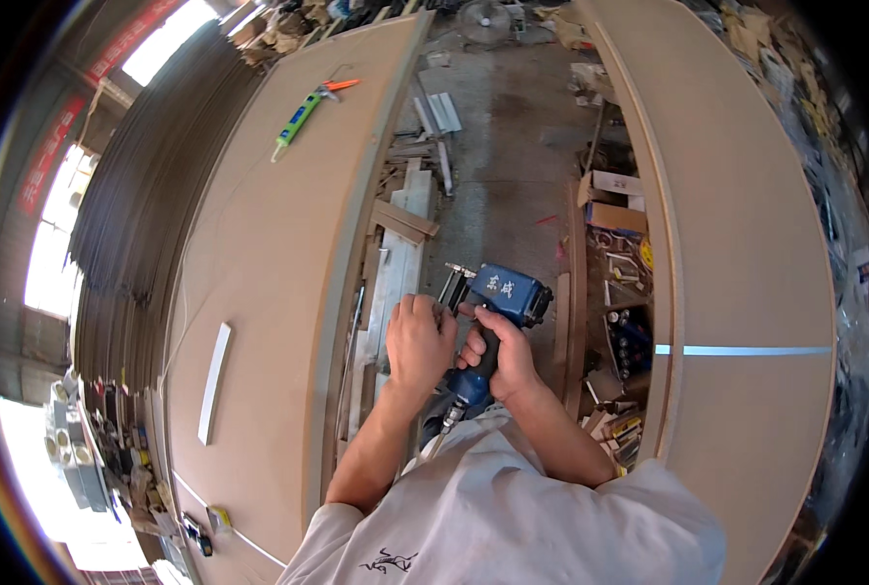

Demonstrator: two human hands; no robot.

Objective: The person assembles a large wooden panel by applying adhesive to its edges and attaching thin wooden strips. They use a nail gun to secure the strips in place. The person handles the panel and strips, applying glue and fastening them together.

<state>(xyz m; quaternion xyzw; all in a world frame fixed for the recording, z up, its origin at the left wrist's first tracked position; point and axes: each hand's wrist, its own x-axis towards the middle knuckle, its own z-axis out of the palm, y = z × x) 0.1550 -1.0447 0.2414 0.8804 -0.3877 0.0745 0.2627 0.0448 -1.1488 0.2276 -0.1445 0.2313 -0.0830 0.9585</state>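
A blue pneumatic nail gun is held in front of my body, over the gap between two long boards. Wrapped round its dark grip is my right hand, the thumb lying along the upper part. My left hand is closed at the gun's magazine, its fingers curled; whether a nail strip is in them is hidden. From the bottom of the grip a metal air fitting leads down toward my shirt.
Long brown boards lie on the left and right. The left one carries a green caulking gun and a white strip. Wood offcuts and an open cardboard box sit low between them. Stacked sheets stand far left.
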